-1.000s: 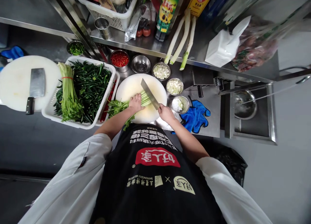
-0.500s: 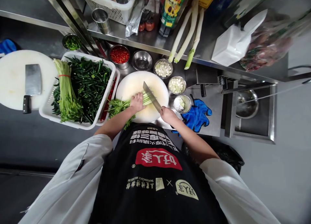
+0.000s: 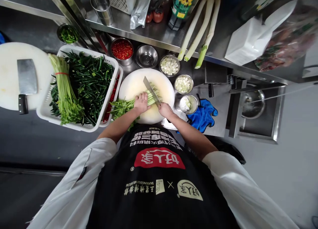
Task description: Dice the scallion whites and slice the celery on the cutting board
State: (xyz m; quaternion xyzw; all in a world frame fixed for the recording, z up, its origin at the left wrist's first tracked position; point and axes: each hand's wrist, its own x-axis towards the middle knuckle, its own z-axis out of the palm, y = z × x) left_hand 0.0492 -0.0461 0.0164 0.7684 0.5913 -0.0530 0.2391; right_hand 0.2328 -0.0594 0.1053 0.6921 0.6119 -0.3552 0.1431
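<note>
My left hand [image 3: 141, 103] is closed over a bunch of celery [image 3: 124, 107], pressing it onto a round white cutting board [image 3: 165, 81]. The leafy ends trail off the board's left edge toward me. In my right hand [image 3: 165, 110] is the handle of a cleaver [image 3: 151, 89]. Its blade stands slanted across the celery, a little to the right of my left fingers. Pale green celery ends [image 3: 156, 89] show on the blade's right side. Whether the edge touches the board is hidden.
Left stands a white basket [image 3: 113, 80] with green chilies and banded celery, beside another board [image 3: 10, 73] bearing a second cleaver [image 3: 26, 77]. Metal bowls [image 3: 146, 56] line the back, some with chopped vegetables. Blue gloves [image 3: 203, 115] lie right. A shelf [image 3: 164, 39] overhangs the back.
The cleaver has shifted left along the celery, closer to my left hand, and more celery shows to the right of the blade. The whole view has shifted slightly.
</note>
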